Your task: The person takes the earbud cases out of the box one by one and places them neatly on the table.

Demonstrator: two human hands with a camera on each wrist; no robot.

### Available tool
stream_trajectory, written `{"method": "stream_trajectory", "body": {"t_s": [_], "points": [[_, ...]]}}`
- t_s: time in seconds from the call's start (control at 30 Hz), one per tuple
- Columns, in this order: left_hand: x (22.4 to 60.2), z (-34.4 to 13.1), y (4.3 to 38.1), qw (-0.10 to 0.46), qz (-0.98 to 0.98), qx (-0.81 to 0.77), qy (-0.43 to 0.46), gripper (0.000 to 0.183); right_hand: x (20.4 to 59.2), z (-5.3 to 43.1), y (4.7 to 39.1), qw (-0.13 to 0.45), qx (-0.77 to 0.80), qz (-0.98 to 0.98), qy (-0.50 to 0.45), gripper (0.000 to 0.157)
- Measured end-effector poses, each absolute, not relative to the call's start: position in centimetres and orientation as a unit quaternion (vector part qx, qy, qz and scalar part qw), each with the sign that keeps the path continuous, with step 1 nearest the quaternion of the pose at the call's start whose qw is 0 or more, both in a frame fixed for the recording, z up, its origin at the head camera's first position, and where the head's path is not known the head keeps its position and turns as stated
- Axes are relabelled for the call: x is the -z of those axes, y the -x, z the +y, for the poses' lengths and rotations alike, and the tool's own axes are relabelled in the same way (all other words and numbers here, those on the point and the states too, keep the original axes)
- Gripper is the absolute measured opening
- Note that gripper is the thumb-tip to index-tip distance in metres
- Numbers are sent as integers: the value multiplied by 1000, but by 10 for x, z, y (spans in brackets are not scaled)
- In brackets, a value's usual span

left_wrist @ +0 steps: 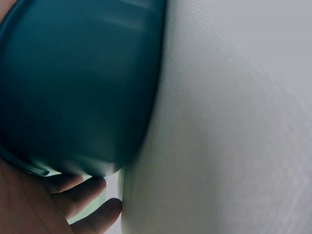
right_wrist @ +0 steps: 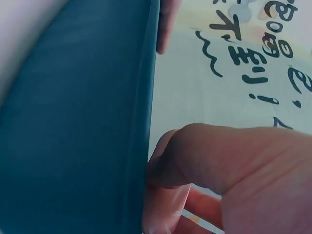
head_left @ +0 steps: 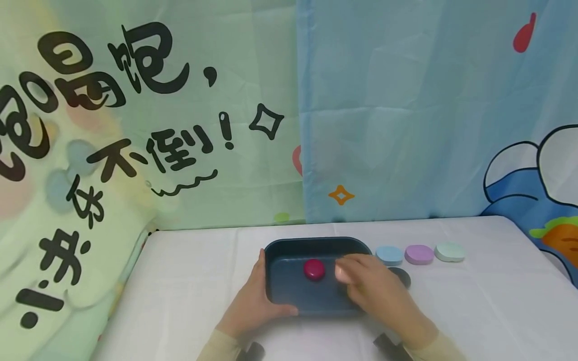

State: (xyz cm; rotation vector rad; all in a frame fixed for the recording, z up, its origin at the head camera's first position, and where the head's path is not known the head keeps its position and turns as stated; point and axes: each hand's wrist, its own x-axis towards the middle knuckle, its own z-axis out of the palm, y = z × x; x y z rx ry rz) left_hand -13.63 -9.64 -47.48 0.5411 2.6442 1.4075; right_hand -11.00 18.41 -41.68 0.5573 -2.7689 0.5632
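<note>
A dark blue rectangular tray [head_left: 311, 303] with rounded corners sits on the white tabletop. Inside it, near the middle, lies a glossy dark pink round piece [head_left: 314, 269]. My left hand [head_left: 253, 301] grips the tray's left end, thumb along the front rim and fingers against the side wall. Over the tray's right part, my right hand [head_left: 384, 291] is bent inward, thumb and fingers drawn together. Between them shows a small pale pink piece [right_wrist: 165, 209], mostly covered by the fingers; I cannot tell its full shape.
Right of the tray stand a light blue oval piece [head_left: 389, 255], a purple one [head_left: 419, 254] and a mint one [head_left: 449, 252] in a row. A dark grey piece [head_left: 401, 277] is partly hidden by my right hand. A printed curtain [head_left: 253, 165] hangs behind the table.
</note>
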Motion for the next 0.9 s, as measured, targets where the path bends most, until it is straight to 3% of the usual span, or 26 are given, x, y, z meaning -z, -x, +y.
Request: {"method": "stream_trajectory", "body": {"t_s": [0.33,0.9], "points": [[474,-97,136,51,872,-455,-173,140,416,209,103,120,-202,-955,-181,54],[474,-97,135,51,870,-460,-172,139,414,240,97,170,-156,-956,-183,55]]}}
